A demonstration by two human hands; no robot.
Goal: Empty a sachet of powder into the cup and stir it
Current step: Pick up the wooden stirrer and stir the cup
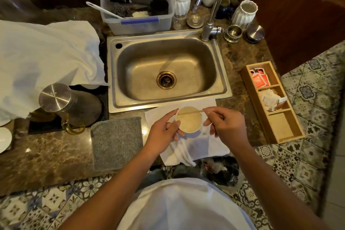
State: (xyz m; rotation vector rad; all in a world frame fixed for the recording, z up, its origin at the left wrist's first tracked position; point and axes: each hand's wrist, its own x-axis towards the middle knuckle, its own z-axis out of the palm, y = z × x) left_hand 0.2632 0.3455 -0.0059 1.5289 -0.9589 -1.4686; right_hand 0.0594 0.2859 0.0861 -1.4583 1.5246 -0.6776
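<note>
Two hands at work just in front of the steel sink (169, 73). Hard to read: the sachets in the wooden organiser (271, 101) right of the sink, red ones in the far compartment, crumpled white ones in the middle; also a dark bag on the tiled floor, partly hidden by the right forearm. Cut off at the frame edge, far left of the sink: a white plate. Left hand (164, 132) curled round the near-left side of the white paper cup (189, 119), thumb on the rim. Right hand (225, 124) pinching the outer end of a thin wooden stirrer (190, 112), laid across the cup's far rim above cloudy beige liquid. Under the cup, a creased white cloth (194, 145); left of it, a grey ribbed mat (116, 143) on brown marbled stone.
</note>
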